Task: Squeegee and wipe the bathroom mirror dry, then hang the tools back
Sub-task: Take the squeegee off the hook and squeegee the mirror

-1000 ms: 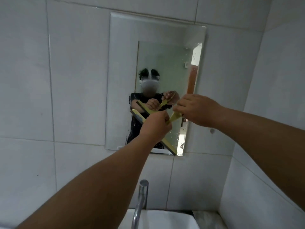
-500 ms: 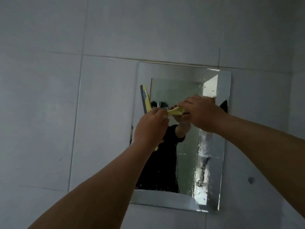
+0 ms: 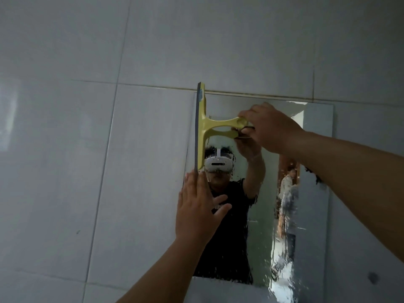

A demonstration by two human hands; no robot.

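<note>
A yellow squeegee (image 3: 204,127) stands with its grey blade vertical along the mirror's upper left edge. My right hand (image 3: 271,126) grips the end of its handle. My left hand (image 3: 197,206) is flat and open just below the blade's lower end, fingers spread against the mirror's left side. The mirror (image 3: 314,193) is wet, with streaks and drops over its lower and right parts.
Grey wall tiles (image 3: 87,149) surround the mirror on all sides. A small dark spot (image 3: 372,277) marks the wall at the lower right. The mirror reflects a person in a dark shirt and a second person in a doorway behind.
My left hand has let go of the squeegee and now lies flat below the blade. The squeegee has swung upright to the mirror's top left edge. The view has tilted upward.
</note>
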